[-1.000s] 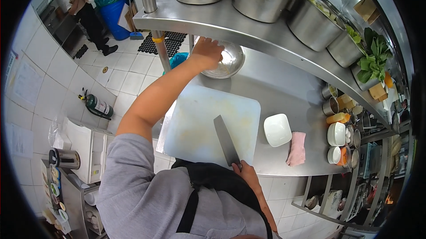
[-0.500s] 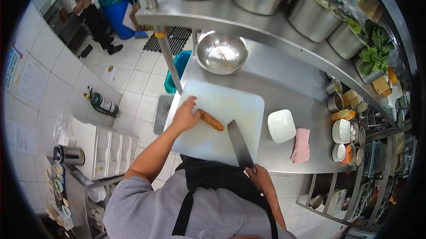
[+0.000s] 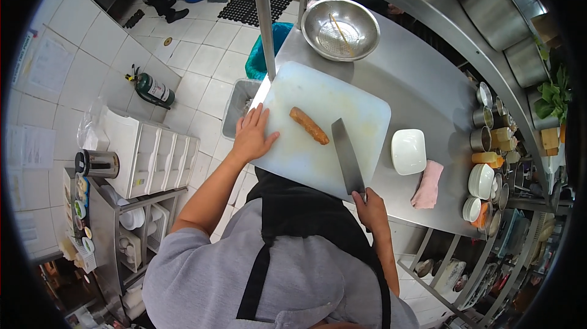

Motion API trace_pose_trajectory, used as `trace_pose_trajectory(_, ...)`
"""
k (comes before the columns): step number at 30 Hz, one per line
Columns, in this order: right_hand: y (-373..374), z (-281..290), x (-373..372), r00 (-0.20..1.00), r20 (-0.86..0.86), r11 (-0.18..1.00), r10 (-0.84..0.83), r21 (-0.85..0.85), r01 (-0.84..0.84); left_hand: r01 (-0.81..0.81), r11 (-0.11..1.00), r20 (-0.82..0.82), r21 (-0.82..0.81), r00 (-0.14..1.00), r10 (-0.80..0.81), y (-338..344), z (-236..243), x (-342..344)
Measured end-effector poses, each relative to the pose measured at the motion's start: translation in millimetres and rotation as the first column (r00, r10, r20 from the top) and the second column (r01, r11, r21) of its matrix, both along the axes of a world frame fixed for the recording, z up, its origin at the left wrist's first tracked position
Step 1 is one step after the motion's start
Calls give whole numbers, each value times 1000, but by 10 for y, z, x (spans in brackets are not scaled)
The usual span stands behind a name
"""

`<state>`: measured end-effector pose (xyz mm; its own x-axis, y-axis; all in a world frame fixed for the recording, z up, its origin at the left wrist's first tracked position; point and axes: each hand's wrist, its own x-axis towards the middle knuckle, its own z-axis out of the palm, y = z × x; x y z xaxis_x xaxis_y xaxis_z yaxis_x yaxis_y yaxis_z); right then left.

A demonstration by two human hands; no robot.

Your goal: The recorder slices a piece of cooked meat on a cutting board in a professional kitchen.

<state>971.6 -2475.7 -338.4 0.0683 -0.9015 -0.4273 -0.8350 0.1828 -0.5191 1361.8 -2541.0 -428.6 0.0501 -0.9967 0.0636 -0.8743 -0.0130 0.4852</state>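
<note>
On the white cutting board lies a browned, sausage-shaped roll, slanting down toward the right. My left hand rests at the board's left edge, fingers spread and holding nothing, a little apart from the roll. A broad-bladed kitchen knife is in my right hand by its handle. Its blade angles over the right part of the board, with the tip to the right of the roll and not touching it.
Beyond the board stands a steel bowl. Right of it are a white square dish, a folded pink cloth and stacked bowls. A steel post rises at the far left corner; bins stand beside the counter.
My left hand has let go of the roll's upper end and drawn back to the board's left edge. The knife remains in my right hand. The whole view has shifted.
</note>
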Motion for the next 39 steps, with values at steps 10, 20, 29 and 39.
trace_pose_trajectory(10,-23,-63,18,1000,10,1000,-4,-19,4,17,990,285,142,957,-58,-43,155,-37)
trace_pose_trajectory(20,19,-102,-9,999,44,998,-12,-58,14,26,989,268,143,961,-64,-69,213,-68)
trace_pose_trajectory(29,-88,156,195,999,-22,999,49,-11,-50,-19,985,273,173,962,-29,-55,171,36)
trace_pose_trajectory(39,-241,182,234,975,-172,966,139,-192,-172,21,970,153,240,986,-60,-18,306,98)
